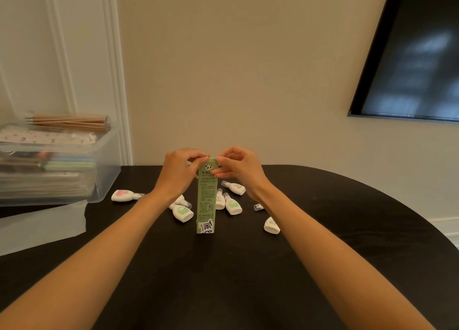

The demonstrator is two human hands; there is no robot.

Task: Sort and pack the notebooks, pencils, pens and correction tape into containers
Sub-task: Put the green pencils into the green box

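A tall green cardboard box (pixel 206 200) with a panda print stands upright on the black table (pixel 248 267). My left hand (pixel 180 172) grips its top from the left, and my right hand (pixel 239 168) pinches the top from the right. Several white correction tapes lie around the box: one with a pink label (pixel 121 195) at the left, one with a green label (pixel 182 213), one (pixel 233 205) just right of the box, and one (pixel 271 226) further right. A clear plastic bin (pixel 57 161) at the left holds notebooks and wooden pencils (pixel 69 122).
The bin's clear lid (pixel 42 226) lies on the table in front of the bin. A dark framed panel (pixel 409 56) hangs on the wall at the upper right. The table's curved edge runs along the right.
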